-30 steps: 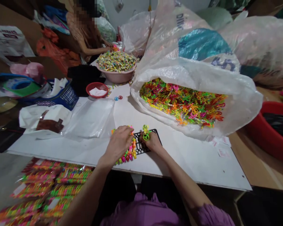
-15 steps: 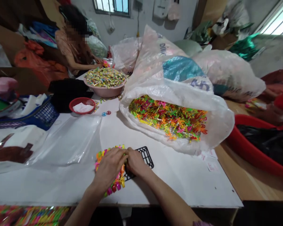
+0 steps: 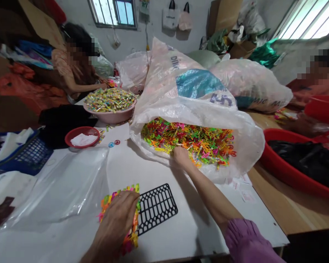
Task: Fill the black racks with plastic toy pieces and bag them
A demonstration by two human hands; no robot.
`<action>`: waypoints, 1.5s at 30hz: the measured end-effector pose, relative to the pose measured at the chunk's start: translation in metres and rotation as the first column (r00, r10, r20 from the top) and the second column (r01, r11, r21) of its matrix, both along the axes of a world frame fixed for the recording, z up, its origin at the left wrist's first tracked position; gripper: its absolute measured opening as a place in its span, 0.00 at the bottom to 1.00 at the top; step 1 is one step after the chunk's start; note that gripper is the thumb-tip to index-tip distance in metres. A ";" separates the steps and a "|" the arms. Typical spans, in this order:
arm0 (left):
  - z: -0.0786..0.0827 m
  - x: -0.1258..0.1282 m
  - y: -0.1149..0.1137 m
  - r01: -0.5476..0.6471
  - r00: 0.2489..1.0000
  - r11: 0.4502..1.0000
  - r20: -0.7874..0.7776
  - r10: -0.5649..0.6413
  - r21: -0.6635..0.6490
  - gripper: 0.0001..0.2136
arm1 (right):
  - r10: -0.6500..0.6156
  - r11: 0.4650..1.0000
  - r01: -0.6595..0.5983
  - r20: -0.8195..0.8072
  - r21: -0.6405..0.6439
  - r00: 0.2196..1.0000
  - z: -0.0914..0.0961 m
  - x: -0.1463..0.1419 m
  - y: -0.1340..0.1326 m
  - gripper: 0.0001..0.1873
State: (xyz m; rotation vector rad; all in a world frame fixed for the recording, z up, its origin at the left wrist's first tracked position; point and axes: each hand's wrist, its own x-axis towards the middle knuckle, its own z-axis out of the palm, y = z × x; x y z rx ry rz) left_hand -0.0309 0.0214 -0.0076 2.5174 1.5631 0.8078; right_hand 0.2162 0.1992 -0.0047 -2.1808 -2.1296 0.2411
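A black plastic grid rack (image 3: 157, 206) lies on the white table, its right part bare. Small bright plastic pieces (image 3: 133, 237) in orange, green, yellow and pink fill its left part. My left hand (image 3: 120, 213) is closed over that filled part, fingers bent together at the edge of the bare slots. My right hand (image 3: 181, 155) reaches into the mouth of a big white sack (image 3: 246, 146), at the near edge of a heap of similar colourful pieces (image 3: 203, 138). Its fingertips are hidden among the pieces, so its grip cannot be made out.
Clear plastic sheeting (image 3: 71, 186) covers the table's left. Behind it stand a blue basket (image 3: 30, 153), a red bowl (image 3: 71, 138) with white contents and a pink basin (image 3: 109, 117) heaped with wrapped pieces. A large red tub (image 3: 271, 160) is at right. Two other people sit nearby.
My right hand has left the rack and moved forward to the sack's pieces, uncovering the bare grid. My left hand stays on the filled part. The view has shifted somewhat.
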 end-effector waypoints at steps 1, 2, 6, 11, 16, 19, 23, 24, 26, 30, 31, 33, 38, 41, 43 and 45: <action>0.002 0.001 0.000 -0.005 1.000 1.000 0.007 0.005 -0.001 0.09 | -0.007 1.000 0.007 0.012 -0.005 1.000 0.001 0.002 -0.002 0.11; 0.004 0.002 0.000 -0.009 1.000 1.000 0.010 0.009 -0.001 0.09 | -0.026 1.000 0.026 0.020 0.004 0.999 0.003 0.004 -0.008 0.12; 0.010 0.006 -0.003 -0.039 0.999 0.999 -0.021 0.038 -0.038 0.08 | -0.045 0.986 0.076 -0.201 0.149 0.979 0.010 0.007 -0.057 0.12; 0.018 0.012 -0.002 -0.060 0.997 0.989 -0.053 0.053 -0.133 0.08 | 0.128 0.974 -0.225 -0.781 -0.016 0.611 -0.018 -0.035 -0.143 0.14; 0.031 0.007 -0.017 -0.053 0.998 0.998 0.037 0.054 -0.018 0.09 | 0.034 0.965 -0.243 -0.869 -0.101 0.493 -0.040 -0.066 -0.188 0.08; 0.032 0.006 -0.043 -0.080 0.996 0.996 0.045 0.078 0.039 0.08 | 0.107 0.962 -0.272 -0.886 -0.023 0.450 -0.039 -0.071 -0.199 0.08; 0.020 0.013 -0.072 -0.036 0.997 0.999 -0.073 0.033 -0.040 0.08 | 0.307 0.935 -0.335 -0.739 0.116 0.601 -0.046 -0.079 -0.215 0.04; 0.017 0.016 -0.075 -0.035 0.996 0.998 -0.088 0.030 -0.049 0.08 | 0.344 0.927 -0.349 -0.690 0.140 0.636 -0.049 -0.081 -0.218 0.05; 0.012 0.018 -0.078 -0.042 0.995 0.998 -0.087 0.038 -0.041 0.09 | 0.398 0.906 -0.388 -0.646 0.167 0.652 -0.054 -0.081 -0.221 0.06; 0.011 0.019 -0.075 -0.036 0.996 0.999 -0.077 0.035 -0.015 0.13 | 0.440 0.880 -0.430 -0.689 0.202 0.576 -0.059 -0.077 -0.221 0.05; 0.011 0.018 -0.075 -0.032 0.996 0.999 -0.083 0.030 -0.021 0.13 | 0.435 0.883 -0.424 -0.689 0.201 0.579 -0.059 -0.078 -0.221 0.05; 0.012 0.017 -0.076 -0.023 0.996 0.999 -0.084 0.019 -0.047 0.14 | 0.405 0.900 -0.405 -0.658 0.163 0.635 -0.056 -0.079 -0.222 0.07; 0.013 0.019 -0.076 -0.020 0.998 0.996 -0.068 0.014 -0.081 0.12 | 0.378 0.912 -0.406 -0.484 0.050 0.789 -0.044 -0.086 -0.228 0.08; 0.013 0.023 -0.074 -0.010 0.996 0.999 -0.088 0.007 -0.037 0.08 | 0.384 0.911 -0.413 -0.370 0.000 0.846 -0.041 -0.091 -0.228 0.05; 0.010 0.024 -0.074 -0.018 0.995 1.000 -0.101 0.018 -0.001 0.09 | 0.388 0.910 -0.414 -0.308 -0.022 0.869 -0.042 -0.094 -0.227 0.06; 0.006 0.024 -0.077 -0.028 0.993 1.000 -0.116 0.028 0.004 0.10 | 0.402 0.905 -0.425 -0.288 -0.019 0.869 -0.042 -0.094 -0.226 0.08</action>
